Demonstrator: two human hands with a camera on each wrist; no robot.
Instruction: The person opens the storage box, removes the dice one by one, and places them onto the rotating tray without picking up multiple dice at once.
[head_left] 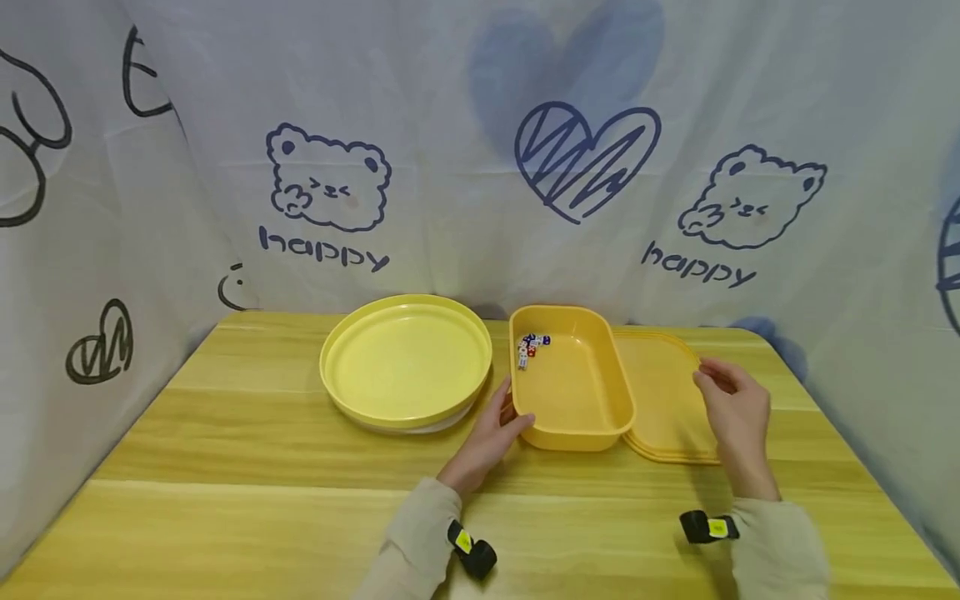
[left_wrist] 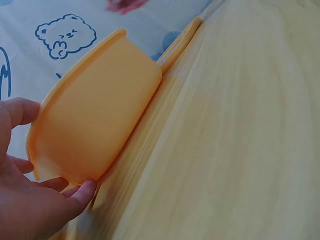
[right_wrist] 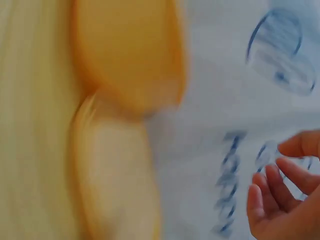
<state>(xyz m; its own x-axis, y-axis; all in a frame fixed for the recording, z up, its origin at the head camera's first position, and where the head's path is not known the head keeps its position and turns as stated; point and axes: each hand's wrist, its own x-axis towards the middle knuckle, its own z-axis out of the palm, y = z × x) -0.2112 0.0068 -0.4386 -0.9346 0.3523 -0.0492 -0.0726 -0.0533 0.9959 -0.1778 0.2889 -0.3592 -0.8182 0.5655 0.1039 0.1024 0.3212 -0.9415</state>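
An orange rectangular box (head_left: 573, 383) stands on the table, its open top facing up. Several small dice (head_left: 529, 348), white, red and dark blue, lie inside against its left wall. My left hand (head_left: 487, 437) grips the box at the near left corner, thumb by the front edge. In the left wrist view, the fingers of the left hand (left_wrist: 35, 200) curl around the end of the box (left_wrist: 95, 110). Over the right part of a flat orange lid (head_left: 663, 392) hovers my right hand (head_left: 738, 417). Its fingers (right_wrist: 282, 187) are loosely bent in the right wrist view, holding nothing.
Left of the box sits a round yellow tray (head_left: 405, 362), with a whitish base showing under its near edge. The lid lies right beside the box, partly hidden behind it. A printed cloth (head_left: 450, 208) hangs along the back of the wooden table (head_left: 247, 500).
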